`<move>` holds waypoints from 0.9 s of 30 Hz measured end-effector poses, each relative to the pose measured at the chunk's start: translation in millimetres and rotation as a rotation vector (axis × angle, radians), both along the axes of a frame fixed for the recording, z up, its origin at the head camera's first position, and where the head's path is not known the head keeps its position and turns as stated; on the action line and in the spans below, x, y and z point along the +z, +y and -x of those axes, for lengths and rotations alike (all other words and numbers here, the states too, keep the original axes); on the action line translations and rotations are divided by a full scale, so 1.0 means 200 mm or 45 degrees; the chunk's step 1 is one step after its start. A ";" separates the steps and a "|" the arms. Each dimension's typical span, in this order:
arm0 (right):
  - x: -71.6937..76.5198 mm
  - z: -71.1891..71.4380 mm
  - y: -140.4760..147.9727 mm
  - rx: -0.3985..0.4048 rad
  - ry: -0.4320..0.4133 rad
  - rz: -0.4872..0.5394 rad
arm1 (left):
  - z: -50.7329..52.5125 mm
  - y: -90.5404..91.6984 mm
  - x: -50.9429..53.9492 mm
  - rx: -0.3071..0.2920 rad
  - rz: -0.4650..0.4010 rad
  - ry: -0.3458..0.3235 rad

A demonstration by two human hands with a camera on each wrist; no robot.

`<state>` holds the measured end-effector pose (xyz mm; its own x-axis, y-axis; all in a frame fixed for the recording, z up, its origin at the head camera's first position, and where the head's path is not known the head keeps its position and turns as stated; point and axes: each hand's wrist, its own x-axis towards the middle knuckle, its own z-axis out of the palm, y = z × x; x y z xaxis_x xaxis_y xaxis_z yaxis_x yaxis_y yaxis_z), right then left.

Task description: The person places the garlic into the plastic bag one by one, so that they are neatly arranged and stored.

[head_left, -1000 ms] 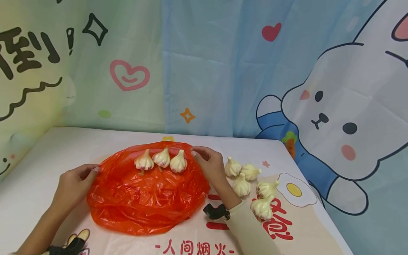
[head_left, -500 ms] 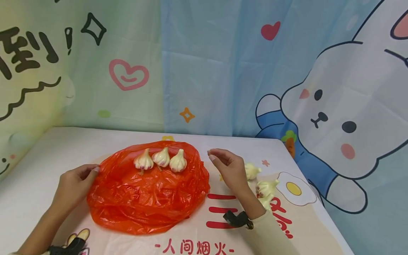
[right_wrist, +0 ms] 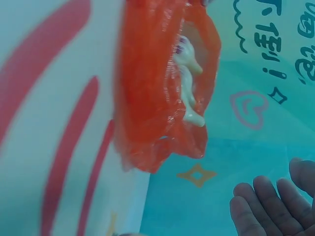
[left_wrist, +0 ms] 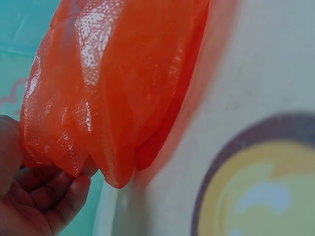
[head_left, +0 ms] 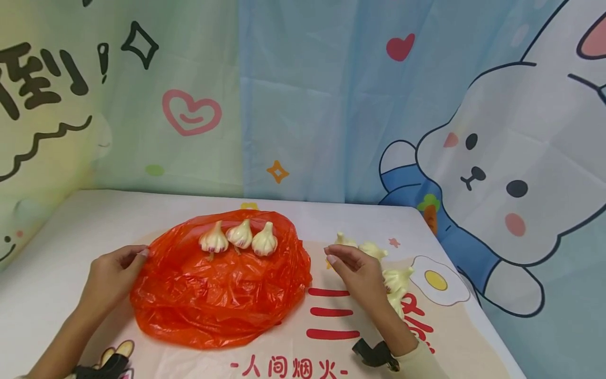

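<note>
A red plastic bag (head_left: 213,295) lies spread on the table, with three garlic bulbs (head_left: 239,234) in a row at its far side. My left hand (head_left: 109,271) pinches the bag's left edge between thumb and fingers; in the left wrist view the hand (left_wrist: 44,196) is at the lower left, beside the hanging film. To the right of the bag, my right hand (head_left: 362,273) is apart from it and holds nothing, its fingers relaxed. Several more garlic bulbs (head_left: 396,279) lie just beyond and beside that hand, partly hidden by it.
The white table (head_left: 38,284) carries a printed mat with a fried egg (head_left: 445,284) and red strokes (head_left: 331,312). A cartoon cloth backdrop (head_left: 293,105) hangs behind the table. Each wrist wears a black strap (head_left: 376,353).
My right hand has left the bag's right rim and moved right and nearer to the front, towards the loose garlic bulbs. The left hand stays at the bag's edge.
</note>
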<state>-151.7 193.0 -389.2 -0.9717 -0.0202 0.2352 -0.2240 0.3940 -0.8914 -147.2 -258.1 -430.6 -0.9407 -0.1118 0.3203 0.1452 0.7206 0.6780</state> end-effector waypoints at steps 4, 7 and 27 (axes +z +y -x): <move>-0.02 -0.05 0.06 -0.017 -0.035 -0.020 | 0.01 0.00 0.00 0.003 -0.005 0.008; -0.02 -0.09 0.10 -0.044 -0.082 -0.016 | 0.01 0.00 0.00 0.004 -0.005 0.001; -0.05 -0.25 0.48 -0.365 0.062 -0.215 | 0.00 0.01 0.00 0.014 -0.008 -0.029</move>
